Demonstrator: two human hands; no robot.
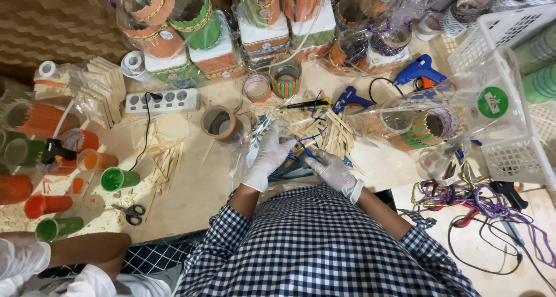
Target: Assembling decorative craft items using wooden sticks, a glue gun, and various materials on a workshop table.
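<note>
My left hand (270, 154) and my right hand (331, 168) both wear white gloves and rest over a pile of flat wooden sticks (315, 130) on the plywood table (197, 187). A thin blue cord (310, 140) runs between the two hands and loops over the sticks. My left hand's fingers are curled on clear plastic wrap (250, 149) and the cord. My right hand pinches the cord near the sticks. A blue glue gun (349, 98) lies just beyond the pile.
Wrapped orange and green stick-covered holders (191, 24) line the back. A white power strip (163, 100), scissors (132, 213), small paint cups (119, 179), a second blue glue gun (419, 72) and white baskets (509, 100) surround me. Another person's gloved hand (23, 256) is at lower left.
</note>
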